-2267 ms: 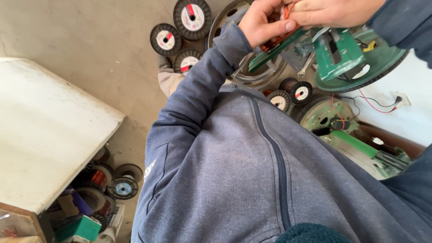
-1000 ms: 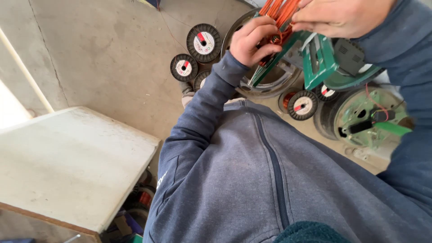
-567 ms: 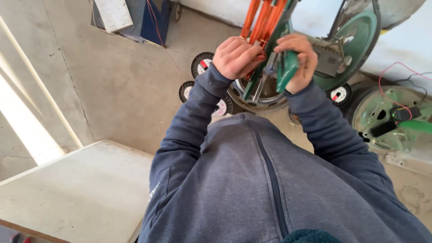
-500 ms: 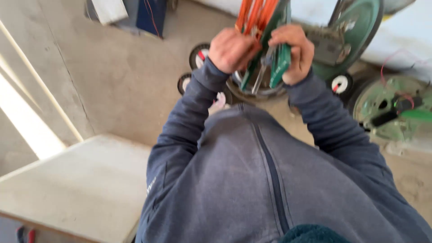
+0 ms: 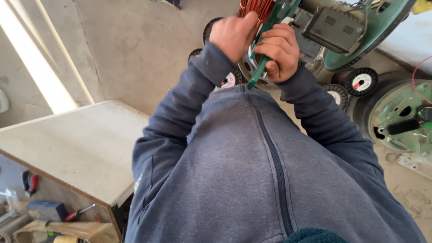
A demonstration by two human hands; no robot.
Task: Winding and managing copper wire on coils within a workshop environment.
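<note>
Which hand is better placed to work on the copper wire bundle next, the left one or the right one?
Probably the left. The left hand already touches the copper wire bundle at the top edge, while the right hand is closed around the green part, seemingly steadying it.

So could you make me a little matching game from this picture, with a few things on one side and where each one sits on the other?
Things:
1. left hand
2. right hand
3. wire spools
4. wooden board

Places:
A. on the floor, to the person's right
B. low on the person's left, above a shelf of tools
C. closed around the green tool handle
D. against the copper coil

Pairs: 1-D, 2-C, 3-A, 4-B
</note>
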